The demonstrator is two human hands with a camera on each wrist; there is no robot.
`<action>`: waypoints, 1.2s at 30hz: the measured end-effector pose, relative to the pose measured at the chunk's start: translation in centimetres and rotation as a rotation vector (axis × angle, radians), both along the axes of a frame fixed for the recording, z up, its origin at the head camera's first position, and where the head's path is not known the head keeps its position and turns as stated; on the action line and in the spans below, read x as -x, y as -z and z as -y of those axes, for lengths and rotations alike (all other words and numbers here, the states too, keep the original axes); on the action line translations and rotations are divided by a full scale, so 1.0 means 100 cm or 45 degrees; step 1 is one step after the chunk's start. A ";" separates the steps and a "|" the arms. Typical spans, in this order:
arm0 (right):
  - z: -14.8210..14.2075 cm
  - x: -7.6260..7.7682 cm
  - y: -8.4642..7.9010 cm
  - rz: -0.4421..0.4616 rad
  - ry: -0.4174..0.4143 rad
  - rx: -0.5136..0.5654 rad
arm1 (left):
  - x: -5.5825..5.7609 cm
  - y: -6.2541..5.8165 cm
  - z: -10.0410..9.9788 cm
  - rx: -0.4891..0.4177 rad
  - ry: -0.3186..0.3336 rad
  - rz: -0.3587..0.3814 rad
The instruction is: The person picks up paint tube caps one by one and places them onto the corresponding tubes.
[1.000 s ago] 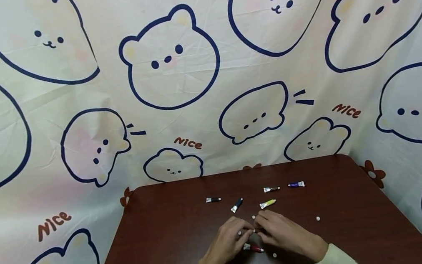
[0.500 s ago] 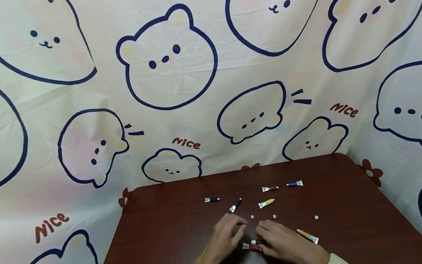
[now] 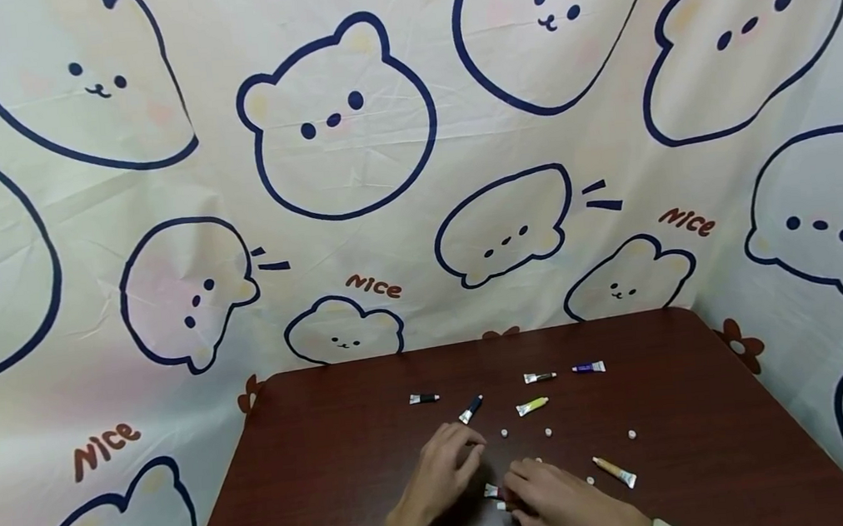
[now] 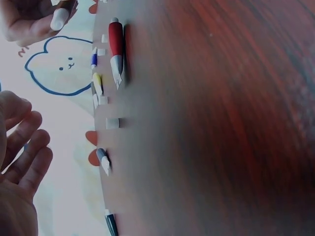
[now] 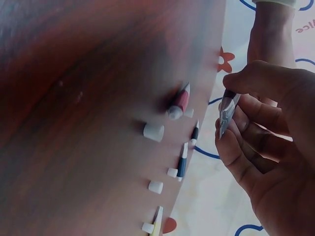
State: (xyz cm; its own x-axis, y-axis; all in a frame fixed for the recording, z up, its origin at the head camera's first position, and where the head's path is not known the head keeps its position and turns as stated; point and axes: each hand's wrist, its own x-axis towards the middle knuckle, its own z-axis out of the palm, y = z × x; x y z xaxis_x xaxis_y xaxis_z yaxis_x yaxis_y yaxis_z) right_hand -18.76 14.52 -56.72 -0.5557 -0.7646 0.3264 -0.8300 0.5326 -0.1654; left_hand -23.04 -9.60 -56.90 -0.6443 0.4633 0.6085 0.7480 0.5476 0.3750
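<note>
My right hand [image 3: 555,494] pinches a small paint tube [image 5: 227,113] between thumb and fingers. In the right wrist view its flat silver end and a dark part show; in the left wrist view a white cap [image 4: 59,19] sits at its other end. A red paint tube [image 4: 116,42] lies on the table just beyond this hand, partly hidden by it in the head view. My left hand [image 3: 440,474] hovers to the left, fingers loosely bent, holding nothing. An ochre paint tube [image 3: 615,472] lies right of the right hand.
More paint tubes lie farther back on the brown table [image 3: 334,471]: black [image 3: 424,398], dark blue [image 3: 471,409], yellow [image 3: 533,406], grey-brown [image 3: 540,377] and violet [image 3: 589,368]. Several loose white caps [image 3: 548,432] are scattered around. A printed cloth [image 3: 411,314] hangs behind.
The hands, close together a second ago, have parted. My left hand shifted left; my right hand came nearer with the tube. The ochre tube, hidden at first, now shows on the table.
</note>
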 end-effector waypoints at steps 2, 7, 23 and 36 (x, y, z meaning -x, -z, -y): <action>0.001 -0.002 0.000 0.012 -0.015 -0.013 | 0.001 0.000 0.001 0.001 -0.011 0.006; 0.005 -0.003 0.002 0.087 -0.064 -0.036 | 0.001 0.002 0.003 0.011 -0.038 0.042; 0.010 -0.003 0.012 0.212 -0.139 -0.103 | 0.004 0.010 0.010 0.063 -0.053 0.128; 0.012 -0.005 0.019 0.204 -0.155 -0.157 | 0.003 0.014 0.011 0.061 -0.035 0.139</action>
